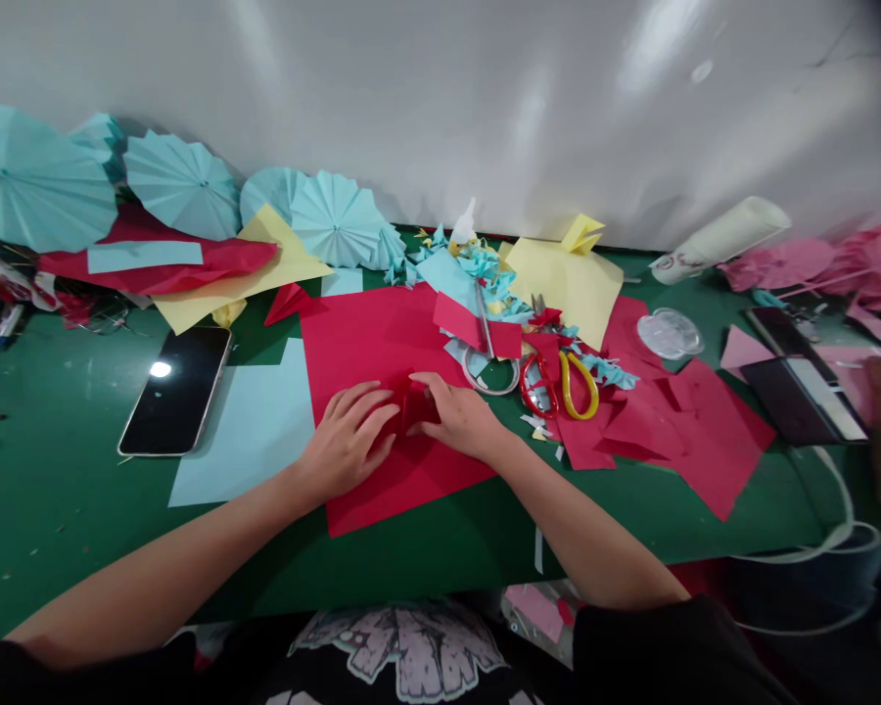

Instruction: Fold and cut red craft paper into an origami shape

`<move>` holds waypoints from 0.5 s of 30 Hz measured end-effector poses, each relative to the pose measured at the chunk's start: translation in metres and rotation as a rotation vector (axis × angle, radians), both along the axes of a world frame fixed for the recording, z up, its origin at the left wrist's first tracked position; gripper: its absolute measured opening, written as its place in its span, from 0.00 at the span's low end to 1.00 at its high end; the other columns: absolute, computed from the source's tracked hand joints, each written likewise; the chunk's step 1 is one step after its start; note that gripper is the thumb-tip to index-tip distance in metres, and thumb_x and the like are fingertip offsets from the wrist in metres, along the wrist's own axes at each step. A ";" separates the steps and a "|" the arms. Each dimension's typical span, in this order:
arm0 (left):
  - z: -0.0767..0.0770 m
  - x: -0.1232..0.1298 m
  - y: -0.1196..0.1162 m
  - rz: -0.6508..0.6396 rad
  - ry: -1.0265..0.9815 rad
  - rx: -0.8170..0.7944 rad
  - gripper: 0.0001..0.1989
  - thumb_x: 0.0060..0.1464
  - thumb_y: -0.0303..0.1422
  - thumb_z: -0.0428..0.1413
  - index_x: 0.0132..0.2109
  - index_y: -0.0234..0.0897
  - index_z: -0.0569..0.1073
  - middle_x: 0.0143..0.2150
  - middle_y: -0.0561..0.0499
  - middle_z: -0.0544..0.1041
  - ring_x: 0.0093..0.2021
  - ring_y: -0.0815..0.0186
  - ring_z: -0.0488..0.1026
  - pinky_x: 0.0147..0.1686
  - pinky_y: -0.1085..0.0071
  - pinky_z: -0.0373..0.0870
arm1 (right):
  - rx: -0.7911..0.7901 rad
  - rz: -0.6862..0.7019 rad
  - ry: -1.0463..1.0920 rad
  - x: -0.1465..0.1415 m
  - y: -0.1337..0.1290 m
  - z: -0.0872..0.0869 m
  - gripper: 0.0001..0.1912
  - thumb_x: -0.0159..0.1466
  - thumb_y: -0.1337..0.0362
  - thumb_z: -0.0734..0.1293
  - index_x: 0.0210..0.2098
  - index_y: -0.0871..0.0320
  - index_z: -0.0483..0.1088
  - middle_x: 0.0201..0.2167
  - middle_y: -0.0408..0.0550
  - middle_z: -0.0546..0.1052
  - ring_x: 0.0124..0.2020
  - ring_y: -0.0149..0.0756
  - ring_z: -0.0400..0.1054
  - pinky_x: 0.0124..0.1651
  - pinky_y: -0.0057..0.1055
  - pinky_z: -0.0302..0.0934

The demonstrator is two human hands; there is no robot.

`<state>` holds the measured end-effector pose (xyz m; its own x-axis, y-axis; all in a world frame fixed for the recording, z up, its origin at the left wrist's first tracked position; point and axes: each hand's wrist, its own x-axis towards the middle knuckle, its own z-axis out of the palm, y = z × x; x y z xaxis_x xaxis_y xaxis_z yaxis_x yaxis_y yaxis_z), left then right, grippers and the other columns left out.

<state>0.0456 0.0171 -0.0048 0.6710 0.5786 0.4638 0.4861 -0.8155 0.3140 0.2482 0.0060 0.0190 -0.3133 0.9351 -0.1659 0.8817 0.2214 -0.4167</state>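
In the upper left I saw blue paper rosettes, already pleated into discs. Mid-frame, the left hand lay loosely spread against a small folded red paper, creased but seemingly unfinished on a smooth red sheet; the right hand bracketed it with thumb and forefinger, grip unclear for both. Crinkled blue scraps lay right of centre.

Behind the green table stands a pale grey wall, glossy enough to throw back streaks of light (soft-edged, all slanting). A whitish spot marks it above the table's right part; below the table's near edge, shadow.
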 end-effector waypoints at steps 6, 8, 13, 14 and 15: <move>-0.002 0.000 -0.001 -0.072 0.099 0.082 0.09 0.57 0.29 0.50 0.43 0.31 0.72 0.51 0.39 0.71 0.60 0.52 0.59 0.57 0.54 0.59 | -0.027 -0.033 0.023 0.000 0.001 0.000 0.28 0.57 0.57 0.67 0.53 0.59 0.56 0.40 0.54 0.76 0.36 0.44 0.72 0.30 0.30 0.54; -0.002 0.001 -0.001 -0.114 0.121 0.091 0.10 0.58 0.29 0.49 0.43 0.29 0.72 0.49 0.40 0.73 0.60 0.54 0.61 0.59 0.54 0.56 | -0.029 -0.034 0.031 0.000 0.001 0.001 0.27 0.56 0.57 0.68 0.51 0.59 0.56 0.40 0.54 0.75 0.35 0.44 0.72 0.29 0.30 0.54; -0.001 0.002 -0.001 -0.173 0.153 0.089 0.13 0.60 0.28 0.45 0.44 0.28 0.72 0.49 0.40 0.75 0.57 0.58 0.65 0.60 0.55 0.55 | -0.009 -0.015 0.100 0.003 0.002 0.001 0.26 0.54 0.55 0.69 0.47 0.57 0.58 0.37 0.51 0.75 0.34 0.41 0.70 0.31 0.30 0.54; -0.001 0.002 -0.001 -0.182 0.162 0.087 0.14 0.60 0.29 0.44 0.44 0.28 0.72 0.49 0.40 0.75 0.56 0.58 0.66 0.60 0.55 0.55 | -0.011 -0.012 0.129 0.003 0.002 0.002 0.25 0.54 0.54 0.69 0.46 0.56 0.59 0.35 0.49 0.74 0.33 0.39 0.69 0.31 0.30 0.54; -0.001 0.002 -0.002 -0.194 0.171 0.084 0.14 0.60 0.28 0.44 0.44 0.27 0.72 0.49 0.40 0.74 0.56 0.58 0.66 0.60 0.54 0.55 | -0.014 -0.012 0.164 0.004 0.002 0.002 0.24 0.54 0.53 0.69 0.44 0.56 0.60 0.33 0.47 0.74 0.31 0.37 0.68 0.30 0.29 0.53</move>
<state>0.0472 0.0154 -0.0056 0.8380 0.3960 0.3755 0.3586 -0.9182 0.1681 0.2518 0.0083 0.0214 -0.3263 0.9367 -0.1267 0.8041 0.2046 -0.5581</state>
